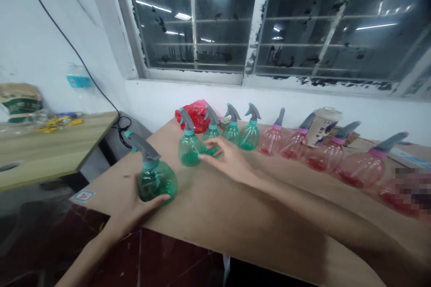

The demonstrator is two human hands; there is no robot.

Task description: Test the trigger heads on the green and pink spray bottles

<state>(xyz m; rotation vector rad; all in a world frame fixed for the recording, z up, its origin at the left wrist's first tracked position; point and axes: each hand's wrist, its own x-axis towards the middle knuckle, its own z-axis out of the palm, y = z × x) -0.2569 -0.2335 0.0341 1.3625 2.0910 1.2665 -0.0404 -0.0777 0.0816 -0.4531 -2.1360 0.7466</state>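
Note:
My left hand (143, 208) is wrapped round the body of a green spray bottle (158, 181) near the table's left edge. The bottle has a grey and teal trigger head and green liquid inside. Out over the table, my right hand (232, 159) has its thumb and fingers apart and holds nothing. Its fingertips are close to another green spray bottle (190, 148); whether they touch it I cannot tell. Behind that hand stand more green bottles, among them a second (212, 132), partly hidden, and one farther right (249, 136).
Several pink spray bottles (325, 154) with red liquid continue the row to the right. Behind them are a paper cup (323, 125) and a red plastic bag (198, 114). A second table (90, 136) stands left, past a dark cable (81, 56). Windows (202, 22) line the wall.

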